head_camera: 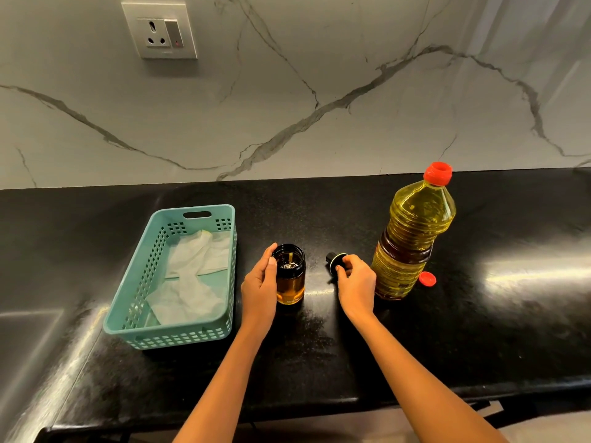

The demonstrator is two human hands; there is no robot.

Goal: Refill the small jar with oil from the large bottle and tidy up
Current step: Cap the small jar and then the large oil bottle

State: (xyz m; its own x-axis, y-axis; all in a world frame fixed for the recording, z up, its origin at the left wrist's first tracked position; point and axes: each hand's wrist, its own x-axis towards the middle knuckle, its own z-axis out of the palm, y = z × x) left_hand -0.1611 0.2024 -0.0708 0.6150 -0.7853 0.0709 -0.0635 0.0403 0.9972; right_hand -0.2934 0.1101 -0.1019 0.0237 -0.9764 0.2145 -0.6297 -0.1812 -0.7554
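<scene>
A small dark glass jar (290, 276) with amber oil stands open on the black counter. My left hand (260, 284) wraps its left side. My right hand (355, 282) grips the jar's black lid (335, 261), which rests on the counter to the jar's right. The large bottle (412, 238) of yellow oil stands upright further right, its red neck uncapped. Its red cap (427, 279) lies on the counter by the bottle's base.
A teal plastic basket (192, 334) with crumpled white tissues (192, 276) sits left of the jar. The marble wall with a power socket (160, 31) rises behind. The counter's front edge (319, 407) runs near my forearms.
</scene>
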